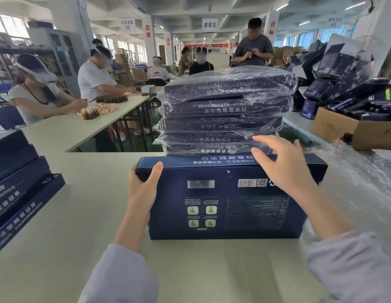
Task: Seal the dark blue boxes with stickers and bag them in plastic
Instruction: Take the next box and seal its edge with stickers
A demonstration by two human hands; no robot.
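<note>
Because our right hand (282, 165) reaches over its far right part, we lose some of the white print next to the barcode on the dark blue box (227, 206), and we cannot tell whether the straight, spread fingers touch the lid or the wrapped pile behind it. Our left hand (144, 184) is plainer: thumb on top, fingers curled round the left end, so it grips the box while the right holds nothing, the two hands well apart. Just behind the box's far edge stands the bagged stack (227, 110); glare on the wrinkled film blurs the layers, but we count five boxes, perhaps more. At the left edge another pile of blue boxes (19, 184) is cut off by the frame, so its number is uncertain. Loose clear plastic (354, 176) lies to the right, its sheets impossible to count. One box is in hand: it lies flat on the pale table (80, 215) directly before us, long and shallow, deep navy, with a barcode, a QR code, four small green squares and a panel of fine text too small to read, plus a white line of characters along its far side.
</note>
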